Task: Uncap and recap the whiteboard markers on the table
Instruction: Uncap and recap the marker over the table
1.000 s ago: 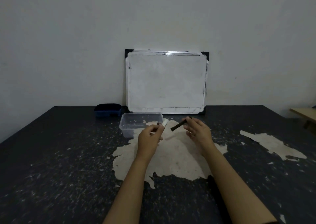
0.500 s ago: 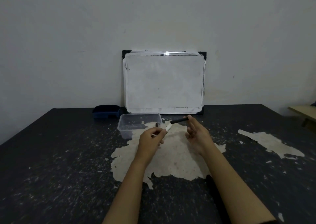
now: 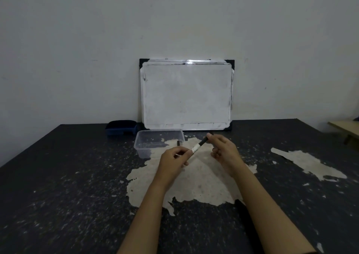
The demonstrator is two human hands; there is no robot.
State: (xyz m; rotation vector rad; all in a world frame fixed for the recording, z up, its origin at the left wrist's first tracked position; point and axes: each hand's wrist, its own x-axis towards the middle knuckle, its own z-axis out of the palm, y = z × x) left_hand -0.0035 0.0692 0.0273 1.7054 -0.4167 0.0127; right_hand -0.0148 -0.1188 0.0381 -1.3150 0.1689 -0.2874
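Above the table's middle I hold a whiteboard marker with a white barrel (image 3: 195, 148). My left hand (image 3: 174, 159) grips the barrel's lower end. My right hand (image 3: 223, 149) pinches the black cap (image 3: 204, 141), which meets the barrel's upper end; the two form one slanted line. A small dark object (image 3: 178, 142) lies by the clear tub's right wall; what it is I cannot tell.
A clear plastic tub (image 3: 143, 147) stands just behind my left hand. A dark blue eraser box (image 3: 121, 127) sits at the back left. A whiteboard (image 3: 186, 94) leans on the wall. The black table (image 3: 68, 185) has worn pale patches.
The cap and the barrel were apart one second ago. My right hand has brought the cap down and left until it meets the barrel held in my left hand.
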